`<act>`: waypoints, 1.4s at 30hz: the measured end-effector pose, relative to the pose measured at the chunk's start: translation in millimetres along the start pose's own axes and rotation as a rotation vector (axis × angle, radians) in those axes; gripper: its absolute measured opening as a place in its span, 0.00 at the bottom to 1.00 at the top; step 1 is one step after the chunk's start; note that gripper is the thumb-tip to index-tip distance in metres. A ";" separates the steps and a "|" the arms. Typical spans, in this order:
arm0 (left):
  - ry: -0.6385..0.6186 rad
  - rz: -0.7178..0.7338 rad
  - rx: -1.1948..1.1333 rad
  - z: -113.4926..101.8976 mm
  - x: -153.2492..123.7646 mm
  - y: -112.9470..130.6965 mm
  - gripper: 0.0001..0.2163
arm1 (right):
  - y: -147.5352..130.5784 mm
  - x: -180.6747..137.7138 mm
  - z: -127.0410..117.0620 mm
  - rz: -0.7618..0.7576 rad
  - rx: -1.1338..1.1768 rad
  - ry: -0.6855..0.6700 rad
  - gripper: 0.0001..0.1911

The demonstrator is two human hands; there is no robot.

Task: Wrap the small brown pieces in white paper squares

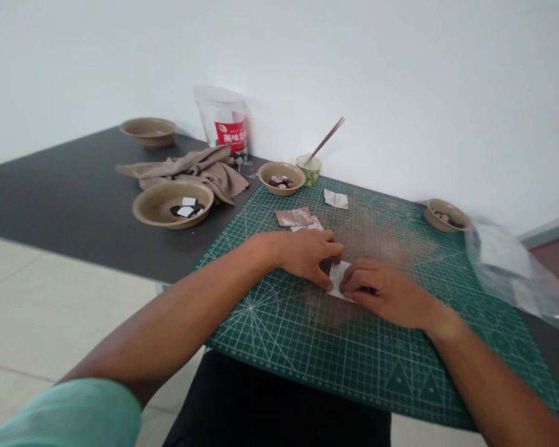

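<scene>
A small white sheet of paper (337, 273) lies flat on the green cutting mat (302, 347). My left hand (310, 254) holds down its left side, thumb at the near corner and fingers at the far edge. Over the right part of the sheet, my right hand (384, 292) has its fingertips pinched together against the paper; whatever they hold is hidden. Just beyond my left hand are a brown-coated sheet (294, 217) and another white sheet (314, 225) partly under it. Farther back lies a creased white sheet (336, 199). Brown dust (377, 233) covers the mat's middle.
Bowls with small pieces stand at the back (282, 186), left (156, 217) and right (435, 220). A cup with a brush-like stick (310, 171), a crumpled cloth (190, 167), a clear plastic tub (221, 121), another bowl (149, 133) and a plastic bag (512, 267) surround the mat.
</scene>
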State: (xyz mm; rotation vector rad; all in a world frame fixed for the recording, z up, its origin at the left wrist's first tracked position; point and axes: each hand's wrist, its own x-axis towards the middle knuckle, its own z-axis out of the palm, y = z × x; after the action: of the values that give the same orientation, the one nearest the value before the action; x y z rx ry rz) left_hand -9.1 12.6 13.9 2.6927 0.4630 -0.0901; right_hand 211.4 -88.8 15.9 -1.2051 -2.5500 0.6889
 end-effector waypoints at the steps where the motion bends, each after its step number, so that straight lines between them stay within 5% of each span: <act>1: 0.006 0.000 0.001 0.3 0.1 -0.3 0.24 | 1.2 1.0 0.9 0.020 -0.035 0.051 0.06; 4: 0.014 -0.015 -0.009 1.0 0.5 -0.8 0.25 | 7.3 1.6 -1.9 0.116 -0.139 0.144 0.06; 9: -0.008 -0.012 0.013 -0.2 0.5 0.8 0.25 | 3.4 -0.4 -2.0 0.002 -0.012 -0.012 0.06; 14: 0.007 -0.009 0.019 -0.5 0.0 -0.1 0.23 | 5.7 2.3 -0.8 0.099 -0.128 0.126 0.06; 20: 0.000 -0.006 0.004 0.0 0.3 -0.4 0.24 | 2.4 -2.9 -1.7 0.003 -0.014 -0.020 0.06; 25: 0.003 -0.011 0.003 -0.4 0.6 -0.4 0.23 | 6.5 2.0 -0.9 0.099 -0.160 0.143 0.06; 30: -0.008 -0.018 -0.007 0.1 0.4 -0.5 0.25 | 1.2 -2.5 -3.2 0.027 0.004 -0.032 0.06; 36: -0.020 -0.024 -0.005 -1.8 -0.1 0.8 0.23 | 5.9 -0.4 -4.1 0.101 -0.138 0.112 0.06; 42: -0.013 -0.008 0.001 -0.7 0.5 0.2 0.25 | 3.4 -2.6 -2.2 0.019 -0.014 -0.015 0.06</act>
State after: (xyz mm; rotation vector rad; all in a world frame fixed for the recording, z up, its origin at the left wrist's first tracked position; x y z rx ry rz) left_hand -8.6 12.8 14.6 2.6902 0.4696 -0.1100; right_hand 216.1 -88.2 16.0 -1.2347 -2.5632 0.6885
